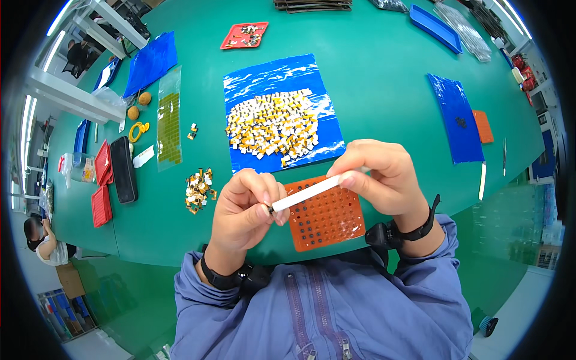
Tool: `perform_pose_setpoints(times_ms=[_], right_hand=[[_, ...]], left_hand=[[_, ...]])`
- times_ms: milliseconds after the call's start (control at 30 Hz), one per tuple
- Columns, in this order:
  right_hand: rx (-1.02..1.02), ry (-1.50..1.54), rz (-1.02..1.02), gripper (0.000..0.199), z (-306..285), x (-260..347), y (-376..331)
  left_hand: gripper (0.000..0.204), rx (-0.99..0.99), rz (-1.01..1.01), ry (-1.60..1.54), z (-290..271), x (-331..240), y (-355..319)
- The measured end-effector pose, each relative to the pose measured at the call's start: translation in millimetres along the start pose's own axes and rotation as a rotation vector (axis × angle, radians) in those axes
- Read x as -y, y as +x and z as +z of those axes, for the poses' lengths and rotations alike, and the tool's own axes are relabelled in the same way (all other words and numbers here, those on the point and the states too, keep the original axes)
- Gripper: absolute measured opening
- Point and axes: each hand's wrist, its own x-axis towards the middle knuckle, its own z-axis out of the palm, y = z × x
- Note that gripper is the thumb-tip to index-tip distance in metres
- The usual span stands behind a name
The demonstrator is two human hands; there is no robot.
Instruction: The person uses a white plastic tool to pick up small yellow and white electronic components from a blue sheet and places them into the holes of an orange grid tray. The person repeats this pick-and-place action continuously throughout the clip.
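At the far left of the green table (390,96) lay at least two red trays (101,207), then one black phone (124,171), two brown balls (133,113), one yellow ring (138,132) and one clear sheet (168,129) with olive squares. One loose heap (197,193) of small white-and-gold pieces sat nearer the front, too jumbled to count. The left hand (242,210) pinched one small dark piece (270,210) at the lower end of one white stick (306,192). Behind the hands, one blue sheet (273,67) bore one big pile (275,127), also beyond counting. Under the stick, one orange tray (333,239) lay close to the table's front edge, partly hidden. The right hand (387,180) grasped the stick's upper end between thumb and forefinger. Beyond it stretched a wide bare strip of table, leaving open room up to a second blue sheet (447,102), one smaller orange tray (483,126), one white strip (482,182) and one pair of tweezers (504,157) near the right edge
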Motion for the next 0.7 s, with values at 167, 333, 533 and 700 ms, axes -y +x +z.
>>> perform_pose_setpoints(times_ms=[167,333,533,700], right_hand=[[-0.002,-0.016,-0.085,0.009,6,-1,0],[0.040,-0.089,-0.094,0.010,2,1,-1],[-0.015,-0.068,-0.101,0.009,6,1,-2],[0.017,-0.097,-0.075,0.009,5,2,-5]], left_hand=[[0.011,0.013,0.003,-0.011,0,1,0],[0.011,0.029,-0.010,0.003,0,0,0],[0.011,0.041,-0.019,0.011,-1,0,0],[0.011,0.034,-0.013,0.018,-1,0,0]])
